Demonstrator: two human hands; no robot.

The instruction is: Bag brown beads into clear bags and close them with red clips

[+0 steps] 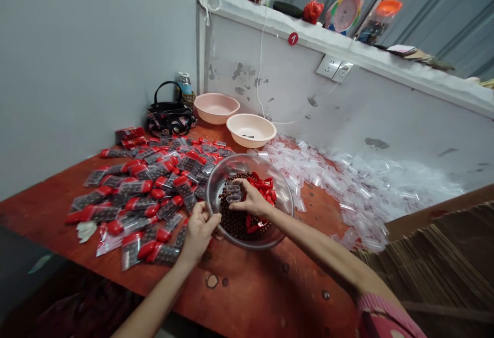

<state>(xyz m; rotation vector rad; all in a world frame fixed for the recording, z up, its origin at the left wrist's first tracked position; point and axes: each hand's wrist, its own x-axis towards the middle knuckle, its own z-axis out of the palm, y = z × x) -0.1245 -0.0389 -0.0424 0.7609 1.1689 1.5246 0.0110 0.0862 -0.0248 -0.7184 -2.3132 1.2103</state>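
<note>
My left hand grips the near left rim of a shiny round bowl, thumb on top of the edge. Inside the bowl lie many small dark brown balls and a heap of red caps. Over the balls, my right hand is closed around a clear plastic case with rounded compartments, its open end facing me. Whether it is one case or more I cannot tell. Left of the bowl spreads a pile of filled clear cases with red caps.
Empty-looking clear cases are heaped along the wall at right. Two basins, one pink and one cream, stand behind the bowl. A black handbag sits back left. A cardboard box is at the right edge of the red table.
</note>
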